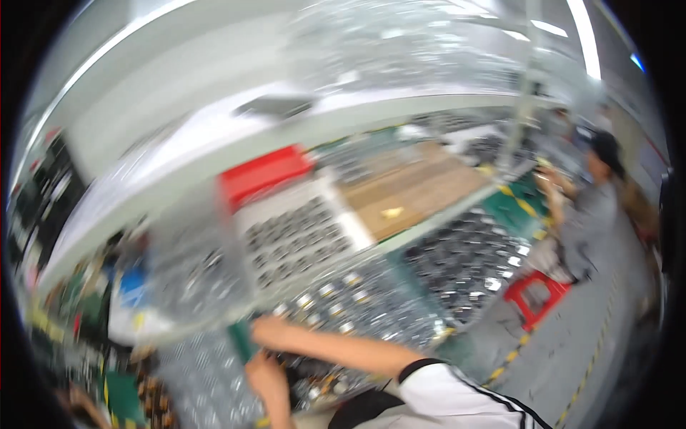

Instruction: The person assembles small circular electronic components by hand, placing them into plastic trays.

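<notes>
My right hand (270, 332) reaches in from the right, its forearm crossing above the work table. Just below it is my left hand (266, 372), close to the right one. Both sit beside a strip of green mat (241, 340), between two clear plastic trays. The left clear tray (204, 375) has rows of moulded pockets. The right clear tray (386, 297) carries several small shiny metallic parts. Under my right forearm lies a pile of small dark and orange-brown parts (325, 386). Motion blur smears my fingers, so whether they hold anything does not show.
Behind the trays are a red bin (266, 174), a white tray of round metal parts (296, 232) and a brown board (414, 187). A tray of dark parts (464, 261) lies to the right. Farther right, a co-worker (593, 204) works beside a red stool (536, 297).
</notes>
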The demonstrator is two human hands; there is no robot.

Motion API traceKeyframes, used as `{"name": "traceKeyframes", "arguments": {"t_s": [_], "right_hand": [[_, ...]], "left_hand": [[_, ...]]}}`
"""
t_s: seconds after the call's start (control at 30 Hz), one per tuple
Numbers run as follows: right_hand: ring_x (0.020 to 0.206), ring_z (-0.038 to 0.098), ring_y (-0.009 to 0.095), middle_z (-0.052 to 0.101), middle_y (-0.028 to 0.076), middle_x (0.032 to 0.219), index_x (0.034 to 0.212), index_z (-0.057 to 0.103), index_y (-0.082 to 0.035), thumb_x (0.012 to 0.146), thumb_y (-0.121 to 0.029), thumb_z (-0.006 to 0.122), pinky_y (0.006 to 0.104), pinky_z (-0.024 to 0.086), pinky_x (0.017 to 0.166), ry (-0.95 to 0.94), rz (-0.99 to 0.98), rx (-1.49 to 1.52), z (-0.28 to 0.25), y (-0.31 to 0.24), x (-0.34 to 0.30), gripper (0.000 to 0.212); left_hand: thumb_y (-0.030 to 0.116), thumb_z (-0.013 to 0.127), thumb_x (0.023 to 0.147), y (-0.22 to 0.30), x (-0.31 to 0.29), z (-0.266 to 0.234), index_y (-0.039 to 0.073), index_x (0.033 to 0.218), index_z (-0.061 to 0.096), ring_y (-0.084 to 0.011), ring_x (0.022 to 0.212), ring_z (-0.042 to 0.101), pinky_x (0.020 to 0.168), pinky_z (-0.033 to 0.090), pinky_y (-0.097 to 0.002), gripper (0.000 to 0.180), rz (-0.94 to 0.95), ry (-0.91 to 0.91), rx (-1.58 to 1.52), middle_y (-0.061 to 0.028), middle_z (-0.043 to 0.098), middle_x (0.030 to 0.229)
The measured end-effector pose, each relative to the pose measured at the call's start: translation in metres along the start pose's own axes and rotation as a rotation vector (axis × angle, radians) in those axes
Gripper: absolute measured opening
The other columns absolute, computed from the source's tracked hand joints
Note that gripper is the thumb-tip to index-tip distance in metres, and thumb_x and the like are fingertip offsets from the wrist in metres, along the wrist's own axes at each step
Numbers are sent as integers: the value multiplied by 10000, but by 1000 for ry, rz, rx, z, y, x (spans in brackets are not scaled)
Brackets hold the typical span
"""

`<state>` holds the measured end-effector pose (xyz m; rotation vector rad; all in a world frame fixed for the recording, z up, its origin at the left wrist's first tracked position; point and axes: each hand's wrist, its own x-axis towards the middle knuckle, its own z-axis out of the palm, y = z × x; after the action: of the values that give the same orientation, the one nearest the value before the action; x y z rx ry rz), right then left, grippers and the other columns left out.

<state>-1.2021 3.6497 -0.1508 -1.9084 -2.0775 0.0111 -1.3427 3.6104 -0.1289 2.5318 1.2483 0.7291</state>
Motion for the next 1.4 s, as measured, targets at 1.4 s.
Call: {"name": "traceKeyframes", "arguments": {"t_s": [1.4], "right_hand": [[1092,491,348,536,180,1143,1165,499,-19,697,-173,699,425,395,938,513,606,88,-137,-25,-287,531]], "left_hand": [[305,566,905,40,-99,-73,54,1263,483,-181,933,549,725,461,-296,445,-413,-330,-1126,-95,553,1157]]}}
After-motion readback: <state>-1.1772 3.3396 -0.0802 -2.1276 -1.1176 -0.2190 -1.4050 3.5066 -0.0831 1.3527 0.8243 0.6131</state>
